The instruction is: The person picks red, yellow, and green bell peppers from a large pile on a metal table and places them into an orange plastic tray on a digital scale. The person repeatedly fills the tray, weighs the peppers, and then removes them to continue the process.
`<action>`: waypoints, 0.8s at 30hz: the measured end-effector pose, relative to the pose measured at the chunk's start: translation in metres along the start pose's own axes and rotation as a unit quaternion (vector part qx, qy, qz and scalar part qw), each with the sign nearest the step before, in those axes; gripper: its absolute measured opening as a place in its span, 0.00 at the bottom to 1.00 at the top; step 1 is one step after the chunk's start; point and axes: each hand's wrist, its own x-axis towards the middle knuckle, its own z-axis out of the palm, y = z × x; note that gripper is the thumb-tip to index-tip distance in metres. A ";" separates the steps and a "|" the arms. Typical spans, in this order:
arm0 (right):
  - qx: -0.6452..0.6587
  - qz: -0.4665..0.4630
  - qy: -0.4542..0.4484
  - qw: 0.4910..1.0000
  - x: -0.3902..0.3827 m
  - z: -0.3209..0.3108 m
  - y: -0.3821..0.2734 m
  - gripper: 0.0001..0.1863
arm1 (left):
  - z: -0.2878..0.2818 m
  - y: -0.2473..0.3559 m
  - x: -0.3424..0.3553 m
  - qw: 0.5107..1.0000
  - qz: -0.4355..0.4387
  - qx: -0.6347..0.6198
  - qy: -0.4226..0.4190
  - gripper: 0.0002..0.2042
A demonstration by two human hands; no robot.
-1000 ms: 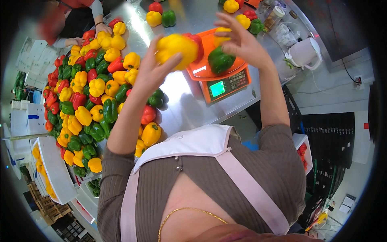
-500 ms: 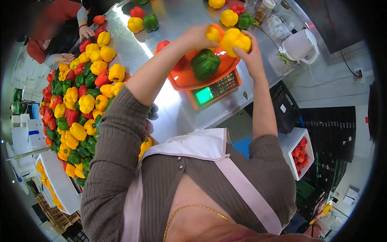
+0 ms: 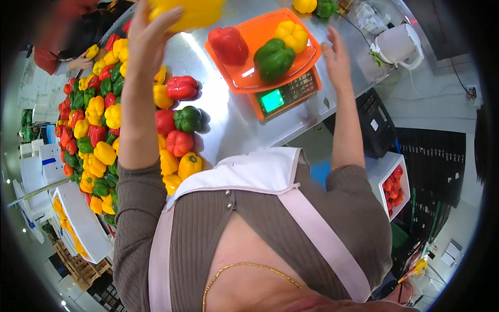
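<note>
My left hand [image 3: 152, 39] is raised at the upper left, its fingers around a yellow bell pepper [image 3: 195, 14] that is blurred and cut off by the top edge. My right hand [image 3: 337, 58] is empty, fingers apart, just beside the right rim of an orange tray [image 3: 240, 82]. The tray sits on an orange digital scale [image 3: 288, 96] with a lit green display. In it lie a red bell pepper [image 3: 228, 46], a green bell pepper [image 3: 274, 60] and a yellow bell pepper [image 3: 291, 35], the last two touching.
A big heap of mixed bell peppers [image 3: 96, 135] covers the left side of the metal table [image 3: 221, 122]. Across it, a co-worker's hand [image 3: 80, 63] holds a yellow pepper. A white jug [image 3: 397, 44] stands right; a white box [image 3: 383, 179] of red peppers sits below.
My left hand has left the tray for the upper left, now with a yellow pepper. My right hand no longer holds a yellow pepper. The co-worker's hand now holds a yellow pepper.
</note>
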 end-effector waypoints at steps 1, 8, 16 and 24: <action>0.021 0.034 0.017 0.999 -0.010 -0.014 0.002 0.30 | -0.013 0.003 -0.021 0.999 -0.019 0.011 0.028 0.27; 0.102 0.204 0.094 0.969 -0.088 -0.058 0.014 0.27 | -0.137 -0.026 -0.187 0.942 -0.180 0.113 0.259 0.27; 0.094 0.160 0.064 0.981 -0.089 -0.034 -0.003 0.24 | -0.156 -0.034 -0.248 0.923 -0.202 0.171 0.278 0.31; 0.092 0.148 0.027 0.984 -0.085 -0.022 -0.019 0.22 | -0.140 -0.038 -0.252 0.913 -0.209 0.224 0.268 0.32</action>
